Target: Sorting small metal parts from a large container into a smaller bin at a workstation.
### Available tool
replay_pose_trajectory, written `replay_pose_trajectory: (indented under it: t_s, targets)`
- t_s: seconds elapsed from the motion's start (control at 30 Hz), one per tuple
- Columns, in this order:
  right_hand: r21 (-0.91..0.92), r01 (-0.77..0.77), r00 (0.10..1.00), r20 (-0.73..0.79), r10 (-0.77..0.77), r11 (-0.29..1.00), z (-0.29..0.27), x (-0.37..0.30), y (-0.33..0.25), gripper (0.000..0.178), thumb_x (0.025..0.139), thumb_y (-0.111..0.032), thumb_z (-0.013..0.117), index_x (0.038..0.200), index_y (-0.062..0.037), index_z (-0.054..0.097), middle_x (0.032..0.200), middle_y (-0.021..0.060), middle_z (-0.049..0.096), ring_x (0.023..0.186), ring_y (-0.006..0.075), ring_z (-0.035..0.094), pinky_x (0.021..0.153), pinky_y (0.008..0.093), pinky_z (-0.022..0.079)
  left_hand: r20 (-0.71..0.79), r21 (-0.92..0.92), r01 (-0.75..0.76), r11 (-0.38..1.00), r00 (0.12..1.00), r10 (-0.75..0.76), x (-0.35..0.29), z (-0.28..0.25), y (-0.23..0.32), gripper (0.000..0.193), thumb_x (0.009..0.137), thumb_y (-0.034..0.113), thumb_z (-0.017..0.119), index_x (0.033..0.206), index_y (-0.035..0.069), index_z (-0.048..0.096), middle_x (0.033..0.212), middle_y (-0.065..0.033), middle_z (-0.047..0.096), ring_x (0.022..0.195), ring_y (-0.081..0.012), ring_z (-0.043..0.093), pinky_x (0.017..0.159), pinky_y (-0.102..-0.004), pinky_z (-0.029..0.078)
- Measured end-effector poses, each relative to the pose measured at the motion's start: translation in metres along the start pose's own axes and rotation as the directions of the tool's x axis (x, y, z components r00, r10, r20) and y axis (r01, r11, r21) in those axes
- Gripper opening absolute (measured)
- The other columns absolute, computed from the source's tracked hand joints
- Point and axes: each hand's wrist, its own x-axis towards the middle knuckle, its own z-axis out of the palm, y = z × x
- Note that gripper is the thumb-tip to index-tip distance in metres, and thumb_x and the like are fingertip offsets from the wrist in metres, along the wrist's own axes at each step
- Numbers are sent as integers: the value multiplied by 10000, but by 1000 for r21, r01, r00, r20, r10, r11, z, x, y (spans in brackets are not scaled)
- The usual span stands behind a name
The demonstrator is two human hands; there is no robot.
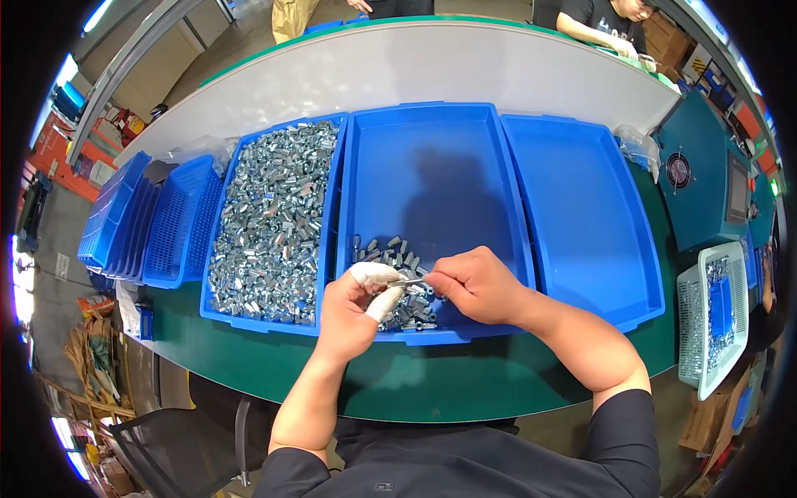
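My left hand (pixel 355 303), with white finger cots on thumb and forefinger, pinches a small silver metal part (pixel 404 284) over the near end of the middle blue tray (pixel 432 166). My right hand (pixel 475 285) meets it from the right and grips the same part's other end. Under both hands lies a small pile of silver hex spacers (pixel 397 249) in the tray's near corner. The left blue tray (pixel 328 224) is heaped with several hundred of the same silver parts (pixel 274 220).
An empty blue tray (pixel 585 216) lies on the right. Stacked blue mesh baskets (pixel 158 220) stand at the left. A white basket (pixel 710 319) with metal parts and a teal machine (pixel 706 178) are at the far right. Another person (pixel 606 21) works across the table.
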Motion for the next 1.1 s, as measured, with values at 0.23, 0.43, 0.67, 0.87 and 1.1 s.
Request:
replay_pose_trajectory:
  t_s: [0.23, 0.43, 0.67, 0.87, 1.1]
  targets:
    - [-28, 94, 995, 31, -93, 995, 4, -5, -6, 226, 945, -137, 627, 744, -33, 620, 602, 134, 549, 521, 309, 532, 503, 386, 410, 34, 84, -41, 996, 999, 39, -4, 15, -1, 99, 875, 23, 738, 947, 17, 671, 832, -53, 719, 725, -91, 654, 646, -260, 519]
    - [311, -179, 972, 206, 117, 933, -3, -2, -15, 341, 1004, -175, 561, 706, -13, 599, 549, 61, 553, 470, 151, 519, 478, 319, 397, 230, 377, -487, 788, 873, 430, 2, 10, 6, 168, 806, -15, 756, 937, 16, 654, 779, -105, 659, 680, -260, 636, 602, -337, 502]
    - [338, -272, 945, 270, 184, 901, -5, 1, -18, 408, 1031, -205, 535, 680, -3, 586, 529, 21, 547, 466, 85, 509, 465, 269, 393, 156, 416, -423, 805, 905, 395, 2, 15, 13, 200, 792, 4, 773, 957, 38, 664, 800, -109, 673, 691, -267, 643, 620, -342, 510]
    - [281, -303, 952, 48, 302, 911, -3, 0, -4, 387, 1023, -243, 554, 725, -13, 642, 567, 35, 591, 487, 91, 537, 486, 281, 421, -109, 602, -416, 682, 803, 586, 9, -15, 3, 80, 832, -24, 695, 893, 17, 662, 815, -85, 686, 720, -214, 663, 691, -301, 525]
    - [303, -327, 939, -3, 344, 895, -1, 3, 1, 427, 1032, -278, 545, 703, -16, 618, 524, 26, 539, 484, 82, 521, 480, 280, 404, 32, 829, -391, 399, 747, 664, 23, -33, 17, 192, 809, -42, 659, 981, 43, 663, 1077, -129, 681, 1043, -317, 621, 933, -396, 472]
